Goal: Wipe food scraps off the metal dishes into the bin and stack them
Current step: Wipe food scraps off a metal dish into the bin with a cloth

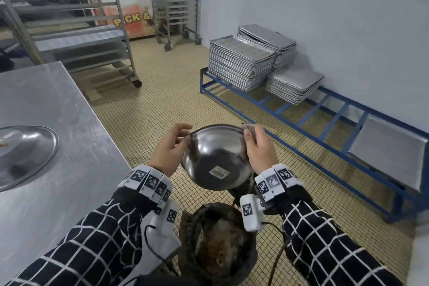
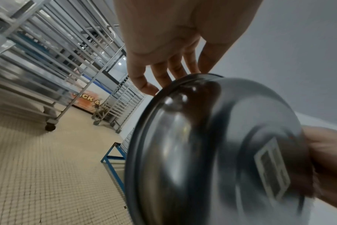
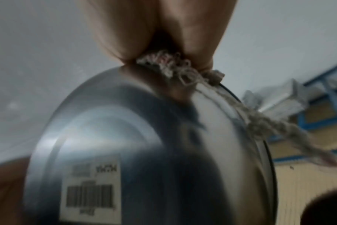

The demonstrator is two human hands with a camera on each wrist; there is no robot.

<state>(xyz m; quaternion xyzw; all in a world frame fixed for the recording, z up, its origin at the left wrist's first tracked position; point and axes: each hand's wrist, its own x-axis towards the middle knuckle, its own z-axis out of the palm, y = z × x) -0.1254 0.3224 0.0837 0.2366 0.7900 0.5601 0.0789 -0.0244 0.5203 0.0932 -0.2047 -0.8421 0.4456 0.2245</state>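
Note:
A metal bowl (image 1: 216,158) hangs tilted above the bin (image 1: 254,255), its stickered underside turned toward me. My left hand (image 1: 171,144) grips its left rim, fingertips hooked over the edge. In the left wrist view the bowl (image 2: 212,152) fills the lower right below the left hand (image 2: 173,45). My right hand (image 1: 257,146) pinches a frayed cloth (image 3: 173,65) against the right rim, where the bowl (image 3: 144,144) sits under the right hand (image 3: 160,30). The bowl's inside is hidden. Brown scraps lie in the bin. An upturned metal dish (image 1: 25,153) rests on the steel table (image 1: 58,104).
The steel table stands at my left, close to the bin. A low blue rack (image 1: 325,114) along the right wall carries stacks of metal trays (image 1: 241,62). Wheeled tray trolleys (image 1: 76,30) stand at the back, across the tiled floor.

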